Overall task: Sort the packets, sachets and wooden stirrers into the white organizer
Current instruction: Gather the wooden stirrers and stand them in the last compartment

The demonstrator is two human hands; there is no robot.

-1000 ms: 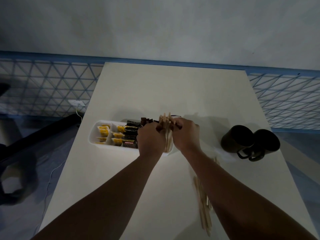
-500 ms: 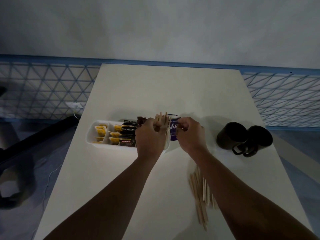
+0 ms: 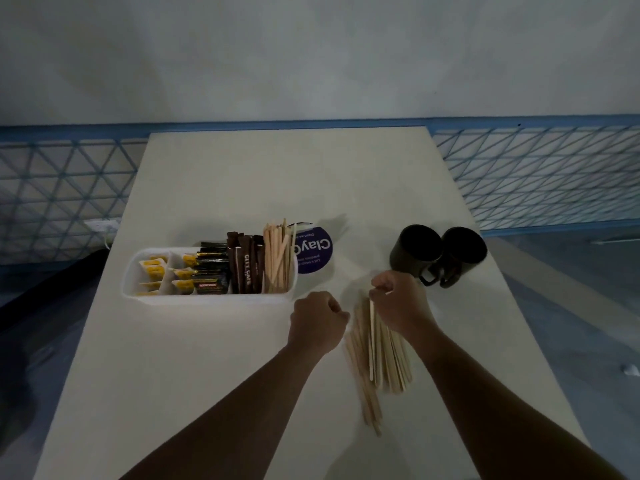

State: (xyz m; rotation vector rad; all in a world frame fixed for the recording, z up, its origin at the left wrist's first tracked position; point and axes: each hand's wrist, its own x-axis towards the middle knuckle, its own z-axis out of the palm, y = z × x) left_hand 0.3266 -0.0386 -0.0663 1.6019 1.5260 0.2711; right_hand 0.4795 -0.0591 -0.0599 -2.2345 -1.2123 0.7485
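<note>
At centre frame, the right hand [image 3: 398,303] is pinching one wooden stirrer [image 3: 372,341] above the loose pile [image 3: 379,362] on the table [image 3: 242,174]; the left hand [image 3: 317,320] is fisted, holding nothing visible, beside the white organizer [image 3: 207,299].

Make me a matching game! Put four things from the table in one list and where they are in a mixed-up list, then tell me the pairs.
Things:
1. Yellow sachets
2. Two black mugs
3. Purple round card
4. Loose wooden stirrers

Places:
A. Flat on the table between the hands
B. Left end of the white organizer
C. Just right of the organizer
D. Right side of the table, side by side

Pairs: 1-B, 2-D, 3-C, 4-A
</note>
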